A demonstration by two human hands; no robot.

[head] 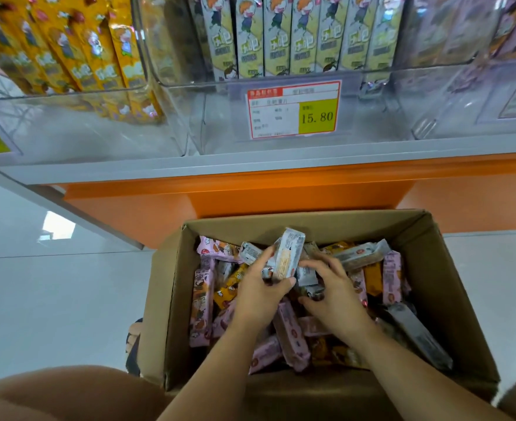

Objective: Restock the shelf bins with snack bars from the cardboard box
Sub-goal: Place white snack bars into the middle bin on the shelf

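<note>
An open cardboard box [171, 299] stands on the floor below the shelf, filled with several pink, yellow and grey snack bars. My left hand [259, 294] grips a small bunch of grey bars [288, 256], holding them upright above the pile. My right hand [335, 294] reaches into the middle of the box, its fingers curled round another grey bar [307, 275] lying among the rest. Above, clear shelf bins hold upright bars: yellow ones [98, 50] on the left, grey-green ones [281, 38] in the middle.
A red and yellow price tag [293, 109] reading 15.80 hangs on the middle bin's clear front. The grey shelf edge [250, 164] and orange base panel [281, 192] lie between bins and box. My knees show at the bottom corners. White floor tiles surround the box.
</note>
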